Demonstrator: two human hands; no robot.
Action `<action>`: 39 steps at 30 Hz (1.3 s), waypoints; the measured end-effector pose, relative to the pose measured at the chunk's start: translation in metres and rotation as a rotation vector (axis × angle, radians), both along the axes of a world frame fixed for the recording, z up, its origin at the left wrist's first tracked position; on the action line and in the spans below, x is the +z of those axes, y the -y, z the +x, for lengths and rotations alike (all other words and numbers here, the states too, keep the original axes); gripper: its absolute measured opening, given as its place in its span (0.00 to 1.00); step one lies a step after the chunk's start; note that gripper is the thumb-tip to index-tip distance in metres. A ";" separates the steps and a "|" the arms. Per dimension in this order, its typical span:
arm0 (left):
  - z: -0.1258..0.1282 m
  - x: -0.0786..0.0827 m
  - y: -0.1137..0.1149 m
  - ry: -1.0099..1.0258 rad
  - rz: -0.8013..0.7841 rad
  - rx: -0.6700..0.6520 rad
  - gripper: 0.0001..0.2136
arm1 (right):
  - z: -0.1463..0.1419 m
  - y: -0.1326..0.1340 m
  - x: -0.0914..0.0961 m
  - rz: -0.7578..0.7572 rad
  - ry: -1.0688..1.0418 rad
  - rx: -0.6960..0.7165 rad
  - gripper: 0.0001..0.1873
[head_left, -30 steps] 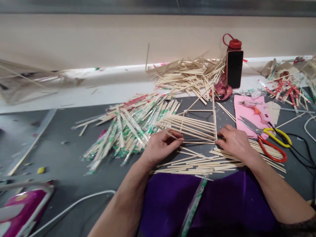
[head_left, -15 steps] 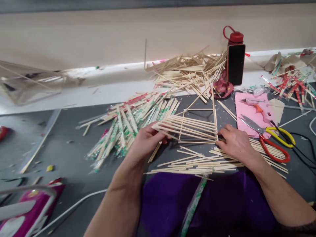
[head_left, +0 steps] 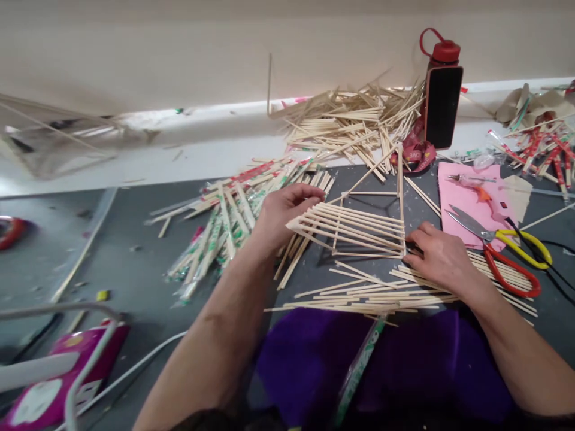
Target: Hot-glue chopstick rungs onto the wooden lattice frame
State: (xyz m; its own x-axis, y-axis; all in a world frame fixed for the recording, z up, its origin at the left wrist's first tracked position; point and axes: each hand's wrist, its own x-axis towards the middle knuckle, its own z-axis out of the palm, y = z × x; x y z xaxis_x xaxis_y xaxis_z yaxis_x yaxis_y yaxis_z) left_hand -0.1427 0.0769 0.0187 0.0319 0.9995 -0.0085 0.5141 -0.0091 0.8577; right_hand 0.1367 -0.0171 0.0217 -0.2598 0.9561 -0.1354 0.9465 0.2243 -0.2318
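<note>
A frame of thin wooden sticks (head_left: 359, 230) lies over the grey table, with a row of slanting sticks joined side by side and a pointed left end. My left hand (head_left: 290, 212) is at the far side of that pointed end, fingers curled against the upper sticks; its thumb is partly hidden. At the near right corner, my right hand (head_left: 435, 254) pinches the frame between thumb and fingers. Loose bare sticks (head_left: 359, 296) lie on the near side of the frame. Wrapped sticks (head_left: 224, 221) in clear and green sleeves are heaped beyond my left forearm.
Scissors (head_left: 494, 239) with red and yellow handles and a glue gun (head_left: 483, 191) rest on pink cloth (head_left: 453, 221). A phone (head_left: 442, 108) leans on a red-capped bottle (head_left: 444, 52). Behind is a stick pile (head_left: 345, 126). A magenta object (head_left: 67, 371) and white cable (head_left: 139, 365) lie left.
My left hand has shifted from the frame's pointed left tip to its far upper edge. My right hand stays at the near right corner. The view has shifted slightly.
</note>
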 end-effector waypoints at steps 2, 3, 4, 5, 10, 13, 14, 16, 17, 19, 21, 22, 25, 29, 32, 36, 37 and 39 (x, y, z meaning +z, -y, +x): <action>0.000 0.000 -0.017 -0.036 0.015 -0.019 0.15 | 0.000 0.000 0.000 -0.001 -0.010 0.006 0.13; 0.001 -0.001 -0.025 -0.065 0.026 -0.058 0.15 | 0.000 0.000 -0.001 -0.002 -0.018 0.008 0.13; 0.002 -0.001 -0.032 -0.101 0.038 -0.114 0.15 | 0.000 0.000 -0.001 -0.004 -0.025 0.008 0.13; 0.003 -0.002 -0.037 -0.138 0.048 -0.175 0.15 | 0.000 0.000 -0.001 -0.007 -0.032 0.008 0.13; 0.007 -0.009 -0.051 -0.243 0.061 -0.321 0.15 | -0.002 0.000 -0.002 -0.008 -0.028 0.000 0.13; 0.008 -0.017 -0.054 -0.252 0.031 -0.306 0.16 | -0.003 0.000 -0.002 -0.016 -0.014 -0.005 0.13; 0.007 -0.019 -0.055 -0.258 0.025 -0.302 0.17 | -0.003 0.000 -0.002 -0.023 -0.009 -0.005 0.13; 0.006 -0.022 -0.057 -0.287 0.030 -0.309 0.17 | -0.003 -0.001 -0.002 -0.039 -0.008 -0.001 0.14; 0.005 -0.023 -0.058 -0.306 0.041 -0.321 0.16 | -0.003 -0.001 -0.002 -0.047 -0.012 0.004 0.14; 0.003 -0.023 -0.060 -0.337 0.061 -0.353 0.15 | -0.003 -0.002 -0.002 -0.061 -0.025 0.014 0.14; 0.002 -0.022 -0.060 -0.348 0.077 -0.381 0.14 | -0.003 -0.002 -0.002 -0.068 -0.037 0.016 0.15; 0.003 -0.022 -0.060 -0.348 0.081 -0.392 0.15 | -0.003 -0.002 -0.003 -0.068 -0.041 0.016 0.15; 0.005 -0.021 -0.059 -0.350 0.084 -0.409 0.15 | -0.003 -0.002 -0.005 -0.070 -0.056 0.013 0.14; 0.006 -0.010 -0.046 -0.301 0.046 -0.310 0.18 | 0.000 -0.003 -0.008 -0.060 -0.160 -0.010 0.14; 0.003 0.008 -0.027 -0.182 -0.024 -0.124 0.20 | 0.004 -0.004 -0.009 0.022 -0.376 -0.072 0.11; -0.005 0.031 0.007 0.186 0.073 0.107 0.12 | 0.005 -0.003 -0.009 0.192 -0.710 -0.101 0.09; -0.008 0.035 0.015 0.267 0.113 0.116 0.11 | 0.004 -0.003 -0.009 0.217 -0.754 -0.106 0.09; -0.015 0.040 0.030 0.365 0.167 0.025 0.14 | 0.002 -0.003 -0.009 0.234 -0.800 -0.121 0.11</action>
